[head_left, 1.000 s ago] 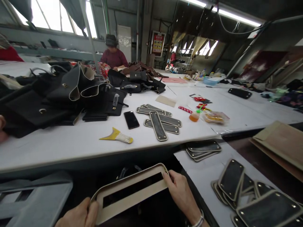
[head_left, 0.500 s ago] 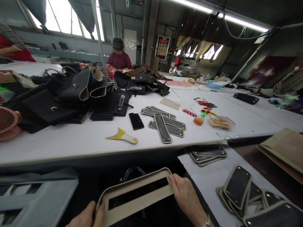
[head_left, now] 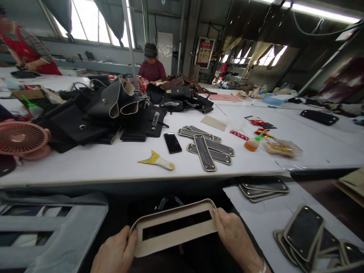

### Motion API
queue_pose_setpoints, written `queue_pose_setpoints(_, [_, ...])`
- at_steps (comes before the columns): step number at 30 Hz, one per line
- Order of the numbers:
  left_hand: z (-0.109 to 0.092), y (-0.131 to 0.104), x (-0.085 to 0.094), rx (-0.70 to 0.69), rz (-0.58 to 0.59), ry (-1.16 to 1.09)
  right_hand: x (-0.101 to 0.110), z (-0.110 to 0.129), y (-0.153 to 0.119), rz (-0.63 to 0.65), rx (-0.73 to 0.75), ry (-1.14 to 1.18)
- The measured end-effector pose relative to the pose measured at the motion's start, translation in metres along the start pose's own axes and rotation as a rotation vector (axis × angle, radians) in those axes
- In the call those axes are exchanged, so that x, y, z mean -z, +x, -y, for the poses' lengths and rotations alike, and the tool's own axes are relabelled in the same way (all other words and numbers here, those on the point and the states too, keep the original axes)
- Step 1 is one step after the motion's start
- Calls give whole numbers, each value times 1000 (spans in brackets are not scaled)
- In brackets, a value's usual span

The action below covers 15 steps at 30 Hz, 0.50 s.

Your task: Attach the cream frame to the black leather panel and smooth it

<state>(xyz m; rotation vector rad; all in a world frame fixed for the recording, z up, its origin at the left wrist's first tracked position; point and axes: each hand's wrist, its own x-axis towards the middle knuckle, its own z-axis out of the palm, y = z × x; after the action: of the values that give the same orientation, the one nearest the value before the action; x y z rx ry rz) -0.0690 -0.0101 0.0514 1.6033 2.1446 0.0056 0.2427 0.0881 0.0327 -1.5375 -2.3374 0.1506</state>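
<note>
My left hand (head_left: 115, 250) and my right hand (head_left: 234, 235) hold a beige bag panel (head_left: 173, 239) by its two short ends, low over the dark space in front of the bench. Its rim is turned up along the far side, and a long dark rectangle runs along its middle; I cannot tell if that is an opening or a black strip. Both hands are closed, with thumbs pressing on the panel's ends. Just behind it shows a dark curved handle (head_left: 170, 202). To the right of my right hand, several black studded panels with beige edges (head_left: 304, 229) lie overlapping on a side table.
On the white bench (head_left: 93, 167) lie a yellow scraper (head_left: 156, 160), a phone (head_left: 172, 143), several studded strips (head_left: 204, 151), a glue bottle (head_left: 252, 144) and a heap of black bags (head_left: 85, 117). A pink fan (head_left: 21, 138) stands left. Two people work beyond.
The view has swung left, so bench items appear further right and more of the fan and the person at left shows. Both hands still grip the panel, more of the left hand now visible.
</note>
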Motion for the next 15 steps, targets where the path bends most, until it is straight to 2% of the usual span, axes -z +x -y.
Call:
queue_pose_setpoints(3, [-7,-2,4,90,14,-93,-1,-3,-1,8,-2,34])
queue_pose_setpoints(6, [-9,-7,1,110,-5,-147,-1,-6,-3,62,-60,101])
queue_pose_setpoints(11, [-6,-20,-10,107,-40,-255,6,-4,-6,235,-344,282])
queue_pose_setpoints(15, [-4,-31,-18,116,-55,-405,11,1,-8,293,-514,364])
